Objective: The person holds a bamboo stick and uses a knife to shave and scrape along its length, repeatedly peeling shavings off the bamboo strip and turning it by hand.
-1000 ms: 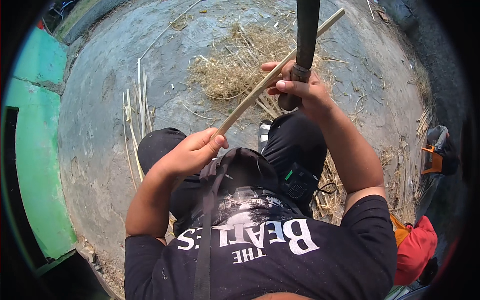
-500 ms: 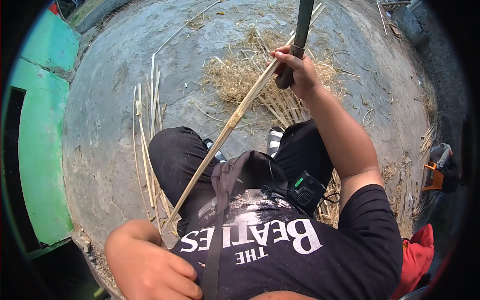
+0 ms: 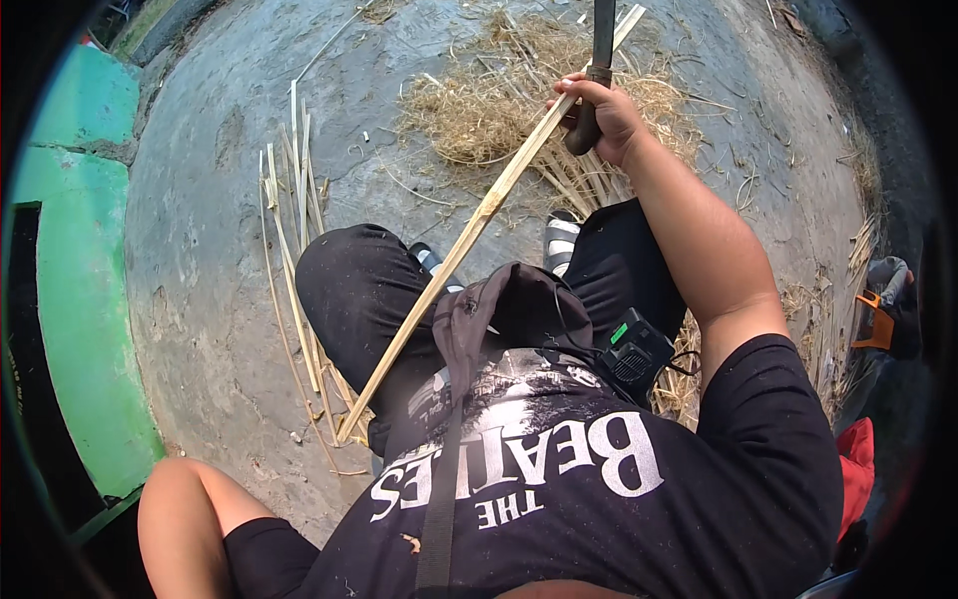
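Note:
Ahead of me, right of centre, my right hand is closed round the curved handle of a large knife. Its dark blade points up and runs out at the top edge. The same hand grips a long pale bamboo strip near its far end. That strip slants down across my left leg, its lower end beside my left hip, touching or close to other strips. My left arm is bent at the lower left; its hand is out of the picture.
Thin strips lie on the concrete left of my leg. A heap of shavings covers more strips ahead. A green wall stands at left. A black device sits at my waist; an orange object is far right.
My left hand has left the picture from beside my shirt, and the bent arm shows farther left. My right hand still holds the knife and strip, slightly higher in view.

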Action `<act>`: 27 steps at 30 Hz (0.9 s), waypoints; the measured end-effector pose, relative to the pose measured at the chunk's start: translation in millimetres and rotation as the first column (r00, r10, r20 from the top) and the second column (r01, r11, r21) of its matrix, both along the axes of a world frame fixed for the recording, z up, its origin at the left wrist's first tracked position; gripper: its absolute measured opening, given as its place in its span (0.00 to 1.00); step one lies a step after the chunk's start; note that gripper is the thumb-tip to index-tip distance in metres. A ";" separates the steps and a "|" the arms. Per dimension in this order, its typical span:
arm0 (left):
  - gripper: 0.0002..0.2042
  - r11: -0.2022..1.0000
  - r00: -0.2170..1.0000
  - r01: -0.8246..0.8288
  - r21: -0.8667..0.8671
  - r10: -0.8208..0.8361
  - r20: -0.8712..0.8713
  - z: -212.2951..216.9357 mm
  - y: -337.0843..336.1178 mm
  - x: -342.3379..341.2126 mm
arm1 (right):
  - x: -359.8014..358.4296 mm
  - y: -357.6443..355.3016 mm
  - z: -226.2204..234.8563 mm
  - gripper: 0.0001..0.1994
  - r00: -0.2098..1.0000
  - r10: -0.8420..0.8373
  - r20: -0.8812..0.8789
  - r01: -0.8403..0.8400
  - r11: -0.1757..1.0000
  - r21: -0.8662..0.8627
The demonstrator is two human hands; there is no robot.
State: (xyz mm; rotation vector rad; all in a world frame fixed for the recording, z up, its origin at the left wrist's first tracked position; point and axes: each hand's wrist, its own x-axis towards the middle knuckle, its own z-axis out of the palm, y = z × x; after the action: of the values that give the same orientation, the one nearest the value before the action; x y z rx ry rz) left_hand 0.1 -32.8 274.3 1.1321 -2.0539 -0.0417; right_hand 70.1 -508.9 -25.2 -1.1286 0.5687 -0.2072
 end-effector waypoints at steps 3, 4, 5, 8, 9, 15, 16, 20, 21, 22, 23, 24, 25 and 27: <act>0.09 0.999 0.999 -0.040 0.003 0.040 0.002 -1.9 7.1 -1.6 | 2.1 2.0 -4.7 0.10 0.999 0.045 0.003 -0.045 0.999 0.010; 0.09 0.998 0.998 -0.055 0.009 0.055 0.002 -2.8 9.5 -2.3 | 3.1 2.7 -5.7 0.11 0.998 0.062 -0.008 -0.062 0.998 -0.003; 0.09 0.998 0.998 -0.068 0.007 0.068 0.000 -3.6 12.0 -2.6 | 4.0 2.0 -7.6 0.11 0.998 0.060 -0.017 -0.060 0.998 0.001; 0.08 0.995 0.995 -0.097 0.009 0.097 -0.004 -6.3 18.3 -2.9 | 7.4 -0.9 -10.0 0.15 0.993 0.121 -0.019 -0.122 0.991 -0.048; 0.08 0.994 0.994 -0.107 0.007 0.108 -0.005 -5.7 20.6 -3.4 | 5.9 -0.4 -8.7 0.15 0.992 0.121 -0.028 -0.123 0.991 -0.046; 0.08 0.987 0.987 -0.158 0.014 0.158 -0.025 -6.6 31.2 -1.3 | -22.0 -1.6 28.4 0.15 0.991 0.133 0.023 -0.123 0.959 -0.254; 0.08 0.985 0.985 -0.171 0.017 0.171 -0.033 -6.8 32.8 -1.1 | -31.1 0.3 40.3 0.15 0.992 0.123 0.014 -0.113 0.951 -0.288; 0.09 0.976 0.976 -0.212 0.037 0.214 -0.041 -3.9 28.9 0.9 | -72.0 12.7 57.5 0.15 0.989 0.094 0.114 -0.057 0.953 -0.298; 0.09 0.974 0.974 -0.221 0.042 0.223 -0.043 -2.9 28.5 2.0 | -81.0 20.8 62.3 0.15 0.989 0.055 0.137 -0.016 0.963 -0.269; 0.09 0.971 0.971 -0.234 0.044 0.236 -0.044 -1.2 28.0 2.9 | -89.2 28.5 65.8 0.14 0.987 0.015 0.159 0.024 0.971 -0.238; 0.09 0.969 0.969 -0.242 0.052 0.244 -0.045 0.2 25.8 2.4 | -97.5 35.9 67.0 0.14 0.988 -0.015 0.157 0.056 0.964 -0.260; 0.09 0.966 0.966 -0.252 0.054 0.254 -0.050 0.9 28.3 3.4 | -103.5 42.3 67.9 0.14 0.983 -0.003 0.184 0.052 0.963 -0.264; 0.10 0.964 0.963 -0.261 0.054 0.264 -0.053 0.5 31.3 3.9 | -108.2 47.9 68.3 0.15 0.977 0.009 0.211 0.049 0.962 -0.269; 0.10 0.958 0.956 -0.283 0.048 0.286 -0.065 -2.4 33.3 3.1 | -117.5 51.4 63.0 0.15 0.969 0.036 0.244 0.030 0.965 -0.261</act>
State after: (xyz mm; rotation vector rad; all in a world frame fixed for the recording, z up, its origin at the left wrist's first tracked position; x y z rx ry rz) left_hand 3.2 0.5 271.9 1.4199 -1.8166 0.0215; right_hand -47.4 -457.5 37.8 -1.3379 0.3227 -0.4243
